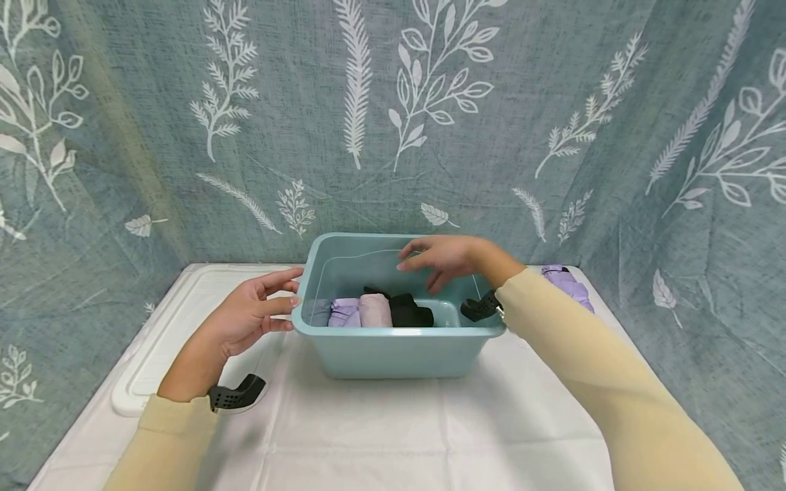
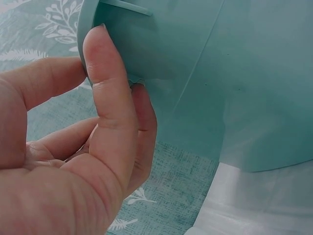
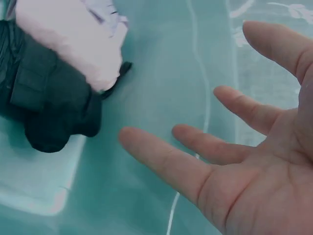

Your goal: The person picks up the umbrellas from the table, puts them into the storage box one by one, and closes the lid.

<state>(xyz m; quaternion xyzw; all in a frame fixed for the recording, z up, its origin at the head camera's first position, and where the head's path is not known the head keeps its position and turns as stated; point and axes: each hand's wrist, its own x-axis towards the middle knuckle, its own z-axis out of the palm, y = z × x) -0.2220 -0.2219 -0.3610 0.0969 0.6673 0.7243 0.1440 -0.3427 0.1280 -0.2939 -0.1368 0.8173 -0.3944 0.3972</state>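
Observation:
A blue-green plastic bin point(image 1: 402, 353) stands on the table, with several rolled cloth bundles along its near-left part. Among them are a lavender bundle point(image 1: 344, 313), a pale pink bundle point(image 1: 375, 311) and a black bundle point(image 1: 410, 312). My left hand point(image 1: 254, 310) touches the bin's left rim, thumb and fingertips against the edge; the left wrist view shows them beside the outer wall. Over the inside of the bin hovers my right hand point(image 1: 445, 259), fingers spread and holding nothing. In the right wrist view the black bundle point(image 3: 49, 93) lies apart from the fingertips.
A white lid-like panel point(image 1: 166, 341) lies at the left, partly behind my left arm. Beyond my right forearm rests another purple bundle point(image 1: 566, 285). A leaf-patterned curtain point(image 1: 344, 191) rises behind the table, and a white cloth point(image 1: 362, 429) covers the tabletop.

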